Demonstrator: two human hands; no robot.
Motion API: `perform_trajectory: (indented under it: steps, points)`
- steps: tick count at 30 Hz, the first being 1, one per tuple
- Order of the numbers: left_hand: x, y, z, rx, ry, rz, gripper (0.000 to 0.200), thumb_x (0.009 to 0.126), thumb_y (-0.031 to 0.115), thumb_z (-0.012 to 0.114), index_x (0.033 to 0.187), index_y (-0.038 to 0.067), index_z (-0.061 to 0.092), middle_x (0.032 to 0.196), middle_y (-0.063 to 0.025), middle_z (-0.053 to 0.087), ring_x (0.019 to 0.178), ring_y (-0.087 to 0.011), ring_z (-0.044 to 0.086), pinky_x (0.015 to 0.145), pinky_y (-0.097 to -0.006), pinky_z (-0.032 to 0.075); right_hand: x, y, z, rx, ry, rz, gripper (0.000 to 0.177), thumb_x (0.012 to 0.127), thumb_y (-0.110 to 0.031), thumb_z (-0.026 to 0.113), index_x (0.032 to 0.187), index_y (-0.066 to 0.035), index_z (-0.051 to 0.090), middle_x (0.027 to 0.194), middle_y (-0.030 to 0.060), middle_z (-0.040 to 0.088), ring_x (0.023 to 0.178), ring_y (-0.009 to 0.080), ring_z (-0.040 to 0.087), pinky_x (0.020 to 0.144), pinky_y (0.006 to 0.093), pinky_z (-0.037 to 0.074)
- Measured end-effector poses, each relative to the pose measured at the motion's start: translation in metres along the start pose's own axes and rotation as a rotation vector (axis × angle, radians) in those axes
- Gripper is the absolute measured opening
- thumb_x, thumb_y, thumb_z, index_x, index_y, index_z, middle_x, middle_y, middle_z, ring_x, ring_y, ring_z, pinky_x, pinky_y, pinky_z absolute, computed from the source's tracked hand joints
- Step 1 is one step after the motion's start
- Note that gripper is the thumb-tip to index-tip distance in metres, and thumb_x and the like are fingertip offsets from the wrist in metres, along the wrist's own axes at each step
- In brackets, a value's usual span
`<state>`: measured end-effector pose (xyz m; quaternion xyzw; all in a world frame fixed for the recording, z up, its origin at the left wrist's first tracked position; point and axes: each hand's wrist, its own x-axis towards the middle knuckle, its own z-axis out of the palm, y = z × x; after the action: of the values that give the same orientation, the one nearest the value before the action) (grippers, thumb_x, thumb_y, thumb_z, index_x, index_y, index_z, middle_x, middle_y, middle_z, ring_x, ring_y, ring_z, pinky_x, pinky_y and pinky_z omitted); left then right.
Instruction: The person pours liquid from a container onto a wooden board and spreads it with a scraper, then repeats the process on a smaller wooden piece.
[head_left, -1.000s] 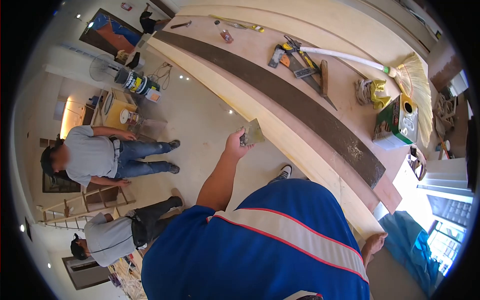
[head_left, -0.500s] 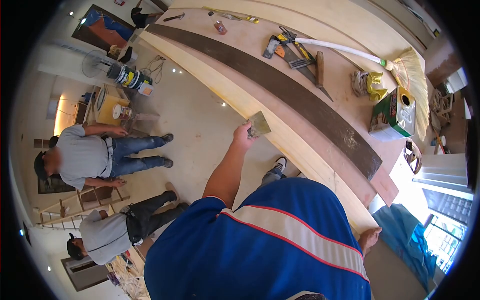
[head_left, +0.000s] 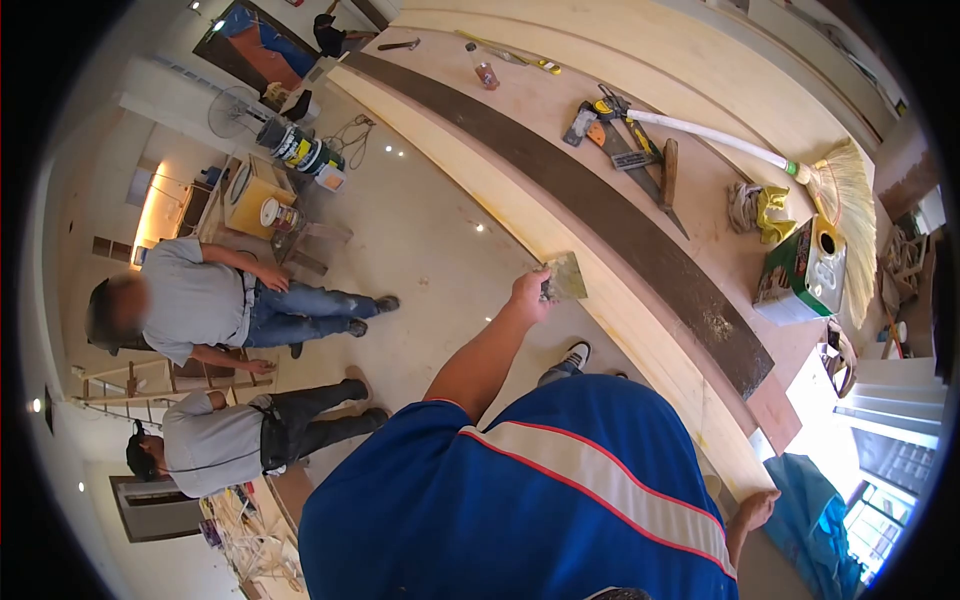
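My left hand (head_left: 530, 297) is closed on the dark grip of a scraper with a square, stained flat blade (head_left: 568, 278). That blade lies over the outer edge of a long pale wooden board (head_left: 640, 330). At the board's near end, my right hand (head_left: 757, 508) curls around the corner, its fingertips showing; part of its grip is hidden. Alongside the board runs a long curved dark brown strip (head_left: 560, 180), with pale dusty marks toward its near end.
On the worktop (head_left: 560, 75) lie a hand saw (head_left: 640, 175), a broom (head_left: 835, 190), a metal can (head_left: 800, 270), a crumpled cloth (head_left: 760, 210), a small bottle (head_left: 483, 68) and a hammer (head_left: 398, 45). Two co-workers (head_left: 200, 300) stand left near a ladder (head_left: 130, 385). Blue sheeting (head_left: 815, 520) hangs right.
The camera view has turned, so most things appear farther right and lower. My left hand still holds the scraper at the board's edge, and my right hand stays at its end.
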<state>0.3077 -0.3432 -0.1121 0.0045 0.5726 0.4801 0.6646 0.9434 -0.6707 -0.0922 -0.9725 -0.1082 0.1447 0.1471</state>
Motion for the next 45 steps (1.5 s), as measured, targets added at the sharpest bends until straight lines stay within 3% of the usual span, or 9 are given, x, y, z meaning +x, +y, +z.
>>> perform_trajectory:
  steps: [13, 16, 18, 20, 24, 25, 28, 37, 45]
  points:
    - [-0.036, 0.054, -0.004, 0.399, 0.051, 0.003, 0.033, 0.086, 0.019, 0.07, 0.113, 0.004, 0.063, 0.103, -0.0104, 0.068, 0.083, -0.0271, 0.068, 0.077, -0.046, 0.057, 0.008, 0.013, 0.023, 0.023, -0.009, 0.013, 0.063, 0.101, -0.051, 0.028, 0.118, -0.003, 0.066, 0.117, 0.0209, 0.067, 0.108, 0.038, 0.062, 0.094, 0.0447, 0.048]
    - [-0.062, 0.065, -0.018, 1.298, -0.284, 0.732, 0.048, 0.067, 0.002, 0.084, 0.111, 0.003, 0.066, 0.101, -0.0045, 0.069, 0.086, -0.0159, 0.067, 0.082, -0.0307, 0.055, 0.031, 0.056, 0.049, -0.423, 0.29, -0.679, 0.022, 0.088, -0.019, 0.056, 0.107, -0.008, 0.057, 0.099, 0.0079, 0.068, 0.097, 0.0267, 0.066, 0.085, 0.0356, 0.052]
    - [-0.05, 0.061, -0.035, 1.219, -0.369, 0.728, 0.036, 0.082, 0.011, 0.075, 0.116, 0.006, 0.066, 0.11, -0.0075, 0.07, 0.099, -0.0214, 0.068, 0.088, -0.037, 0.054, 0.055, 0.081, 0.069, -0.794, 0.27, -0.625, 0.014, 0.086, -0.017, 0.056, 0.099, -0.013, 0.059, 0.099, 0.0049, 0.069, 0.094, 0.0244, 0.067, 0.084, 0.0338, 0.053]
    - [-0.047, 0.056, -0.028, 0.048, -0.219, -0.083, 0.033, 0.096, 0.022, 0.058, 0.125, 0.008, 0.059, 0.118, -0.0108, 0.066, 0.107, -0.0275, 0.064, 0.093, -0.0492, 0.049, 0.041, 0.063, 0.057, -0.309, 0.231, -0.437, 0.009, 0.087, -0.018, 0.055, 0.094, -0.013, 0.059, 0.099, 0.0104, 0.069, 0.096, 0.0265, 0.067, 0.081, 0.0363, 0.053]
    - [-0.043, 0.035, -0.028, 0.113, -0.181, -0.095, 0.034, 0.102, 0.028, 0.044, 0.128, 0.009, 0.054, 0.122, -0.0128, 0.063, 0.109, -0.0336, 0.061, 0.091, -0.0558, 0.046, 0.057, 0.079, 0.051, -0.297, 0.058, -0.564, 0.029, 0.091, -0.034, 0.057, 0.098, -0.007, 0.066, 0.104, 0.0189, 0.067, 0.098, 0.0347, 0.065, 0.087, 0.0429, 0.051]
    - [-0.044, 0.035, -0.034, 0.09, -0.183, -0.095, 0.033, 0.102, 0.028, 0.045, 0.127, 0.009, 0.054, 0.122, -0.0127, 0.063, 0.108, -0.0339, 0.061, 0.09, -0.0552, 0.047, 0.053, 0.072, 0.046, 0.324, -0.094, -0.193, 0.044, 0.09, -0.044, 0.06, 0.116, -0.009, 0.064, 0.116, 0.0176, 0.065, 0.103, 0.0375, 0.062, 0.092, 0.0455, 0.049]
    - [-0.049, 0.034, -0.039, 0.095, -0.182, -0.077, 0.033, 0.102, 0.027, 0.045, 0.127, 0.008, 0.054, 0.123, -0.0128, 0.062, 0.109, -0.0342, 0.061, 0.09, -0.0547, 0.048, -0.015, -0.039, 0.001, -0.16, 0.466, -0.123, 0.063, 0.084, -0.047, 0.069, 0.13, -0.005, 0.055, 0.128, 0.0173, 0.059, 0.112, 0.0374, 0.059, 0.096, 0.0464, 0.047]
    - [-0.072, -0.002, -0.084, 0.018, -0.208, 0.05, 0.036, 0.102, 0.025, 0.045, 0.131, 0.006, 0.052, 0.124, -0.0137, 0.062, 0.111, -0.0342, 0.061, 0.093, -0.0571, 0.047, -0.067, -0.33, 0.04, 0.495, 0.371, -0.89, 0.139, 0.06, -0.064, 0.084, 0.148, 0.014, 0.011, 0.153, 0.0362, 0.019, 0.144, 0.046, 0.022, 0.119, 0.0496, 0.02]
    - [-0.174, -0.029, -0.151, -0.263, 0.07, 0.067, 0.035, 0.101, 0.021, 0.046, 0.133, 0.006, 0.05, 0.125, -0.0152, 0.059, 0.113, -0.0369, 0.059, 0.098, -0.0586, 0.043, -0.059, -0.434, 0.075, 1.423, 0.306, -1.051, 0.109, 0.065, -0.038, 0.086, 0.142, 0.005, 0.022, 0.142, 0.021, 0.035, 0.121, 0.031, 0.048, 0.103, 0.0465, 0.04]
